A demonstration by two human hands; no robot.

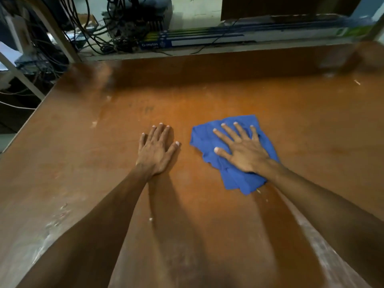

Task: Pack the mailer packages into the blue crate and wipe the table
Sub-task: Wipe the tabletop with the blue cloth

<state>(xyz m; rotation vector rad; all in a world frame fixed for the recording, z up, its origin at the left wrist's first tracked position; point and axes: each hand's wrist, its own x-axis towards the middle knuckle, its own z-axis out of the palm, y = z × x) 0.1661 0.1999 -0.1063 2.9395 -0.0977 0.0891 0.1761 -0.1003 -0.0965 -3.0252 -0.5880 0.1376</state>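
Blue crumpled cloth (232, 154) under flat, spread right hand (241, 150); left hand (155, 150) flat, open on table (207, 94)

Your crumpled blue wiping cloth (232, 154) lies flat on the scuffed brown wooden table (207, 96), right of centre. You see pale dusty streaks and small specks across the tabletop, heaviest along its near edges.

The worn brown table (207, 96) bears a crumpled blue cloth (239, 179) and two flat hands.
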